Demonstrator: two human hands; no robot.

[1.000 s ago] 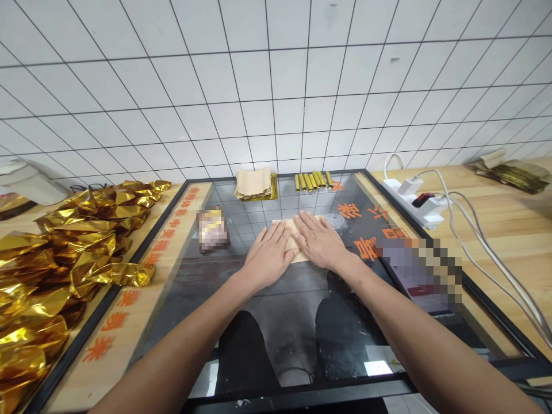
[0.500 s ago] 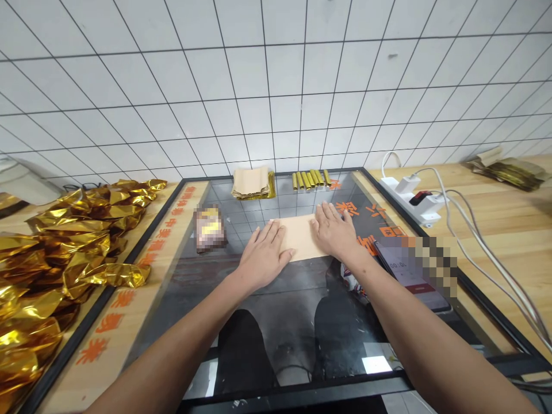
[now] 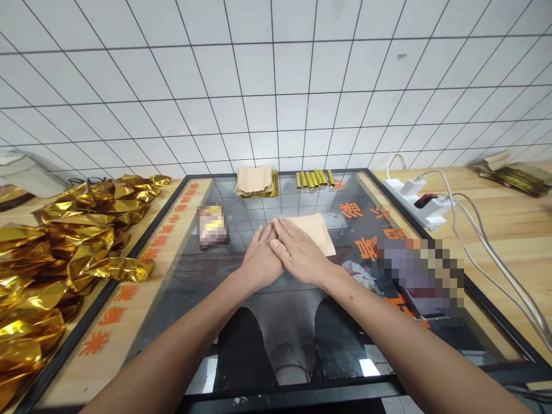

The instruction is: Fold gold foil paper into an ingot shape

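Observation:
A tan sheet of paper [image 3: 317, 229] lies flat on the dark glass tabletop [image 3: 259, 305], its left part hidden under my hands. My left hand [image 3: 261, 256] rests palm down at the sheet's left end, fingers stretched out. Against it, partly over its fingers, lies my right hand [image 3: 297, 250], flat with the fingers extended and covering part of the sheet. Neither hand grips anything. Beyond them stand a stack of tan and gold sheets [image 3: 255, 181] and a row of several small gold rolls [image 3: 314, 179].
Crumpled gold foil [image 3: 77, 247] covers the left side. A blurred-out packet [image 3: 212, 225] sits left of my hands. A phone [image 3: 420, 287], partly blurred out, lies at right by a white power strip [image 3: 416, 201] with cables. More folded sheets [image 3: 517, 175] are at far right.
My right hand has slid left from the sheet's right end onto my left hand, uncovering that end. My left hand stays nearly in place. The view has shifted slightly.

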